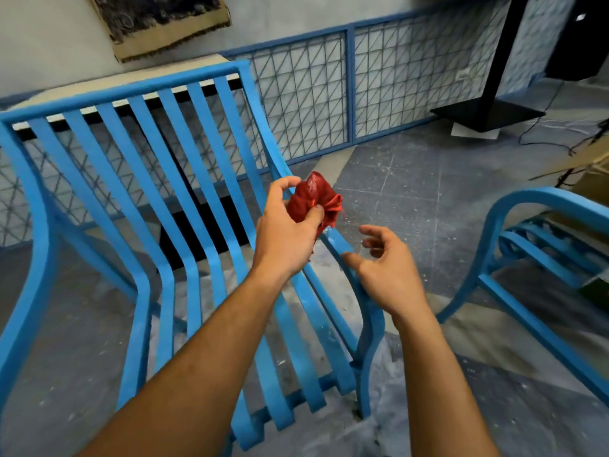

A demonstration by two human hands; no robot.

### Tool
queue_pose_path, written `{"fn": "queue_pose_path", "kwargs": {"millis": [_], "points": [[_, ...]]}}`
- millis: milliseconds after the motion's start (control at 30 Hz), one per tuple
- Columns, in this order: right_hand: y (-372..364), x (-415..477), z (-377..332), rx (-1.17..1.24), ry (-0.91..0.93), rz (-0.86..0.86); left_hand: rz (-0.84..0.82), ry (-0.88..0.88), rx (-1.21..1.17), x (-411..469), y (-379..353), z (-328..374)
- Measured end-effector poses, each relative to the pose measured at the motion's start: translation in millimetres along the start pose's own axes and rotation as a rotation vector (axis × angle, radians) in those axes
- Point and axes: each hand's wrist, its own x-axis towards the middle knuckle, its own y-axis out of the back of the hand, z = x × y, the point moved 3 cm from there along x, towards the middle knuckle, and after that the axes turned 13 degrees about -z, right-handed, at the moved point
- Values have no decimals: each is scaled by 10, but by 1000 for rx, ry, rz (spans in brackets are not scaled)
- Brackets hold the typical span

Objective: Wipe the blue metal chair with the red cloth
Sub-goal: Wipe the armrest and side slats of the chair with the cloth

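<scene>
The blue metal chair (171, 199) with slatted back and seat fills the left and middle of the head view. My left hand (283, 232) grips the bunched red cloth (316, 199) just above the chair's right armrest (339, 252). My right hand (385, 268) hovers beside that armrest, a little to the right of the cloth, fingers loosely curled and holding nothing. Whether the cloth touches the armrest I cannot tell.
A second blue metal chair (534, 255) stands at the right. A blue-framed wire fence (352, 84) runs behind. A black stand with a flat base (491, 110) and cables sits at the far right on the speckled grey floor (412, 179).
</scene>
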Motion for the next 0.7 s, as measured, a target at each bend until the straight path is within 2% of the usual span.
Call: {"fn": "queue_pose_path", "kwargs": {"millis": [200,300,533,700], "points": [[44,58,139,0,-74,-67,-20,-92,23,-105,-15,-218],[40,91,161,-14,-91,-67,-112,-141,111,-192,-129,-353],[64,127,173,-10,-113,-49,-149,-151,343,146,-232,-297],[55,166,175,-7,-122,-70,-68,-124,322,321,-103,-249]]}}
